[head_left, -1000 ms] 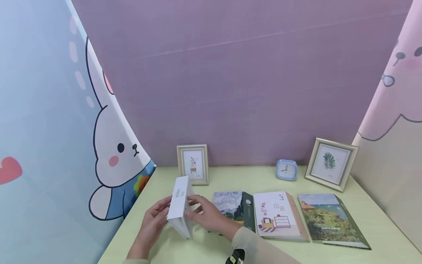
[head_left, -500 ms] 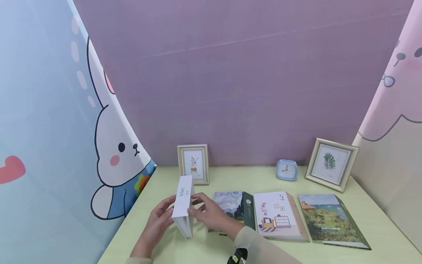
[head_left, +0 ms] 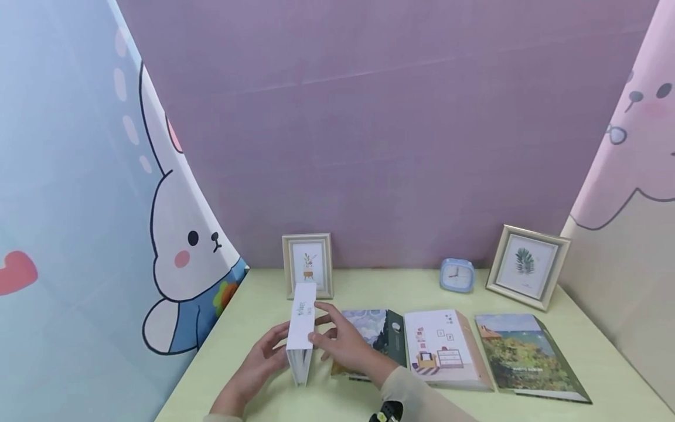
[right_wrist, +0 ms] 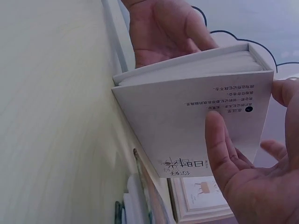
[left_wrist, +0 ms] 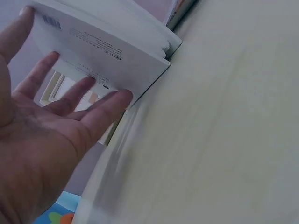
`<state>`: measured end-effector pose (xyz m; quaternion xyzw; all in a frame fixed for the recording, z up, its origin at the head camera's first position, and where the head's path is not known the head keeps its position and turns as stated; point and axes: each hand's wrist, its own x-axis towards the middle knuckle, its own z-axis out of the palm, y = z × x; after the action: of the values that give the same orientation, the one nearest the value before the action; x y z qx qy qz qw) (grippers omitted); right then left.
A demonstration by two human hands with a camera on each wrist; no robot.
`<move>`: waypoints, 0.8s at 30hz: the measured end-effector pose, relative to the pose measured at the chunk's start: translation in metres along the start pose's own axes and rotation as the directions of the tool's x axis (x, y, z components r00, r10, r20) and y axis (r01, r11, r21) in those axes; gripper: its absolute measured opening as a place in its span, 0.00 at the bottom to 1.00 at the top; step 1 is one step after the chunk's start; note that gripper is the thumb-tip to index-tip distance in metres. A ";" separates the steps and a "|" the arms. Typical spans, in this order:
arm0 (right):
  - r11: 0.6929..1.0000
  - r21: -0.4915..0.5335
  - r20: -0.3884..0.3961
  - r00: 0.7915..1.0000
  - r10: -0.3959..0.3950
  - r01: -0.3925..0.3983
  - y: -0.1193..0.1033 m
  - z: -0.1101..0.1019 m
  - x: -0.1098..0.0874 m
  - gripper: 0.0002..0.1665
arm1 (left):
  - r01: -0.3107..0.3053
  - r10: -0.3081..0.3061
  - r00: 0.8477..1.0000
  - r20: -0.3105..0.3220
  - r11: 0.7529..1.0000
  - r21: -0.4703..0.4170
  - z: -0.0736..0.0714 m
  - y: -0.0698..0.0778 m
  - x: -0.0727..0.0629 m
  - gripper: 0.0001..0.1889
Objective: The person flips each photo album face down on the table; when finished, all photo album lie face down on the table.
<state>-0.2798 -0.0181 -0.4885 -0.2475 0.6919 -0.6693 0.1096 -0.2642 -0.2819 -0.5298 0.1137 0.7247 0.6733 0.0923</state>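
A white hardcover album (head_left: 302,321) stands on edge on the pale table, its lettered spine facing up and its pages showing at the near end. My left hand (head_left: 258,364) is at its left side; in the left wrist view the spread fingers (left_wrist: 106,112) touch the back cover (left_wrist: 117,60), with the thumb at its upper edge. From the right, my right hand (head_left: 349,350) rests its fingertips on the front cover (right_wrist: 182,126), thumb at the spine edge. Black print marks both covers. Part of the left palm (right_wrist: 161,32) shows behind the album in the right wrist view.
Right of the hands lie a dark green landscape album (head_left: 396,337), a white album with a furniture drawing (head_left: 440,351) and a landscape photo album (head_left: 527,357). Behind stand a plant picture frame (head_left: 307,240), a blue clock (head_left: 457,275) and a leaf picture frame (head_left: 527,266).
The white album has shifted right and turned more upright, its spine now pointing nearly straight away from me. Both hands have moved right along with it.
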 end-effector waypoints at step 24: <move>0.999 0.033 -0.011 0.999 0.038 -0.037 0.007 -0.001 -0.002 0.37 | -0.026 0.030 0.999 -0.036 0.996 0.089 -0.001 -0.008 0.001 0.25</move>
<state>-0.2799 -0.0160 -0.4960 -0.2287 0.6859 -0.6799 0.1221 -0.2653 -0.2829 -0.5375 0.1152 0.7538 0.6438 0.0643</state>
